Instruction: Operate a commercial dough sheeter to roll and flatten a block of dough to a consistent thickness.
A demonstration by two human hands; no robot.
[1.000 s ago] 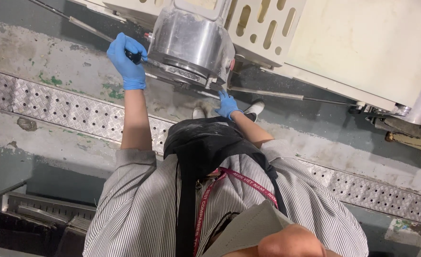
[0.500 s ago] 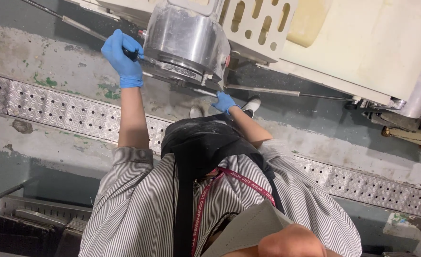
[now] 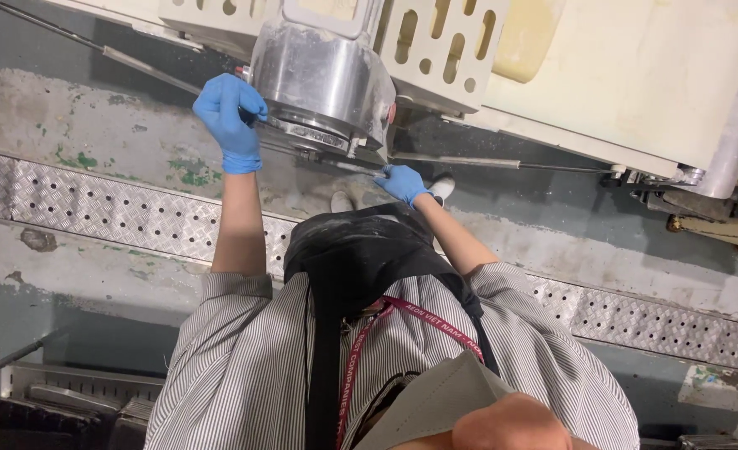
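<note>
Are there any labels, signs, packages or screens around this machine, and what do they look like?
Lanyard: the only printed thing in view, a narrow red ribbon with pale lettering, hanging across the person's striped shirt and black apron.
No packages, signs or screens show on the metal drum or the cream machine panels.

I see no packages, signs or screens around me. The one thing that carries print is the lanyard (image 3: 423, 321) hanging from my neck: a narrow pinkish-red ribbon with small white lettering, running across my grey striped shirt and over the black apron strap, down toward my chest. Whatever hangs at its lower end is hidden from me.
</note>
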